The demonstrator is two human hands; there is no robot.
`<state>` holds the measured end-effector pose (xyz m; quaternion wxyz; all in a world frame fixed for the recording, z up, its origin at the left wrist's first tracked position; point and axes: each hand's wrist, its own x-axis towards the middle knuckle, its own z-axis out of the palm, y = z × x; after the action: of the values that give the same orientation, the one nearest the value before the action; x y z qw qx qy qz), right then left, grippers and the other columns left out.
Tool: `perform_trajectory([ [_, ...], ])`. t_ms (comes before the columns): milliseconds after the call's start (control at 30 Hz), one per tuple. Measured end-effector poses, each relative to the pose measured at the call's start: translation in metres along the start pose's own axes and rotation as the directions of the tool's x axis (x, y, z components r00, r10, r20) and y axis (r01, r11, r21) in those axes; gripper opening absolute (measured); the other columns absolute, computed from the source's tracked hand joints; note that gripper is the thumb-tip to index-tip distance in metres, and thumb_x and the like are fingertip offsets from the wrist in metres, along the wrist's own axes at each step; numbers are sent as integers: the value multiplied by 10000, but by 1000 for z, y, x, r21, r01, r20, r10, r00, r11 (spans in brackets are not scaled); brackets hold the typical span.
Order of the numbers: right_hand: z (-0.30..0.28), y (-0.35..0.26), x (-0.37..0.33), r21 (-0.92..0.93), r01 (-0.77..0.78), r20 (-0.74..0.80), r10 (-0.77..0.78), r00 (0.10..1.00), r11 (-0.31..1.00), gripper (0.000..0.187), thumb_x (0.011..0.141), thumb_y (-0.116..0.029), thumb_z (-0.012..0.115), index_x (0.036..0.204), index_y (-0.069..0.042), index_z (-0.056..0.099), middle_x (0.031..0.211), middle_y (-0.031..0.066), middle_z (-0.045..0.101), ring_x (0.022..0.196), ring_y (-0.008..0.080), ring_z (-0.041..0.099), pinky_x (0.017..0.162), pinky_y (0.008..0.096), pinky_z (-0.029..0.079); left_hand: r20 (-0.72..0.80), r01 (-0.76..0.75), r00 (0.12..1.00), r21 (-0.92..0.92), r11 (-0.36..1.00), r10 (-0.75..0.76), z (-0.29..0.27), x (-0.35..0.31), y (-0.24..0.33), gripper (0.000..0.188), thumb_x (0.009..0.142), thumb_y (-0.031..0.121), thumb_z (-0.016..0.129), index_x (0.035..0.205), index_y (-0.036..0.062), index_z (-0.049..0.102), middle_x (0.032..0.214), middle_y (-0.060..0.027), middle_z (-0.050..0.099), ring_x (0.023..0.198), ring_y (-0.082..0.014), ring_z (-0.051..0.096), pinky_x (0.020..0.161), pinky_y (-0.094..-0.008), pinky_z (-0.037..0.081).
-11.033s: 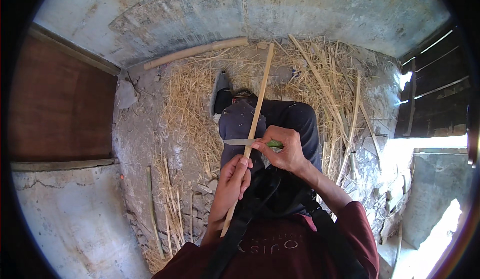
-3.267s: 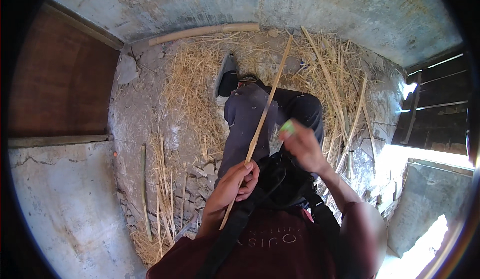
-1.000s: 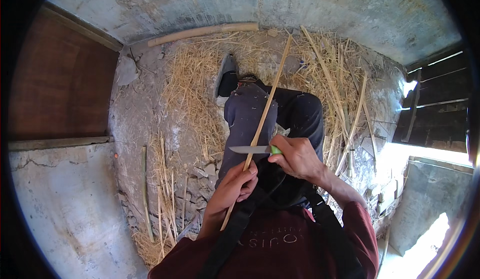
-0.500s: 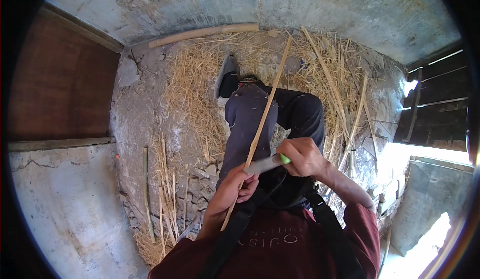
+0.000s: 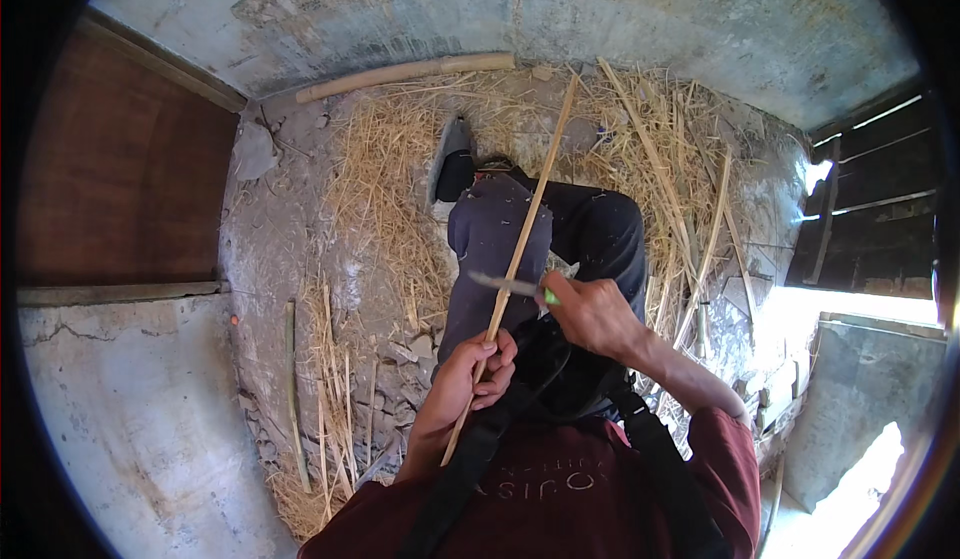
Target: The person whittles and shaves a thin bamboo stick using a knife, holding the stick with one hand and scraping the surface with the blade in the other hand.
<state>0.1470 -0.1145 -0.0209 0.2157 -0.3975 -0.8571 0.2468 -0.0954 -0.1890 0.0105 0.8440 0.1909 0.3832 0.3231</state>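
Observation:
A long, thin bamboo strip point(image 5: 530, 221) runs from beside my body up across my thigh and away toward the far wall. My left hand point(image 5: 478, 371) is closed around its near part, thumb on top. In my right hand point(image 5: 594, 315) is a knife point(image 5: 503, 284) with a bright green handle, mostly hidden by the fingers. Its blade lies crosswise over the strip, a little farther out than my left hand, and points left. The blade looks to be touching the strip at a pale joint.
Straw-like shavings point(image 5: 385, 194) cover the floor around my legs. Several split bamboo strips point(image 5: 650, 149) lie on the right, and a thick bamboo pole point(image 5: 410, 73) rests along the far wall. A greenish stick point(image 5: 294, 389) and broken rubble point(image 5: 405, 359) are on the left.
The knife has moved away from my left hand, outward along the strip, and its blade now crosses the strip. My left hand keeps its grip; the strip has shifted slightly left.

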Motion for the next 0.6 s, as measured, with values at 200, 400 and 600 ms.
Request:
perform_trajectory([
  [200, -2, -2, -4, 95, 221, -81, -213, 974, 971, 204, 904, -86, 706, 1075, -67, 597, 780, 111, 647, 641, 329, 687, 540, 452, 542, -1, 23, 1000, -36, 999, -23, 0, -2, -2, 314, 1079, 369, 394, 954, 97, 488, 582, 40, 326, 437, -57, 265, 385, -237, 247],
  [400, -6, -7, 1, 85, 64, -87, -57, 995, 994, 252, 896, -73, 711, 1100, -44, 567, 706, 151, 646, 609, 388, 684, 528, 484, 535, 32, 9, 999, -66, 998, -7, -3, -2, -5, 329, 1084, 375, 393, 923, 100, 478, 559, 36, 322, 413, -63, 249, 373, -243, 240],
  [600, 6, 7, 2, -82, -141, 41, 145, 989, 987, 259, 866, -6, 690, 1094, -33, 572, 735, 150, 652, 618, 382, 688, 547, 477, 538, 47, 7, 999, -24, 1000, -6, -4, 1, -4, 319, 1080, 361, 369, 933, 99, 477, 566, 38, 312, 426, -65, 260, 381, -242, 245],
])
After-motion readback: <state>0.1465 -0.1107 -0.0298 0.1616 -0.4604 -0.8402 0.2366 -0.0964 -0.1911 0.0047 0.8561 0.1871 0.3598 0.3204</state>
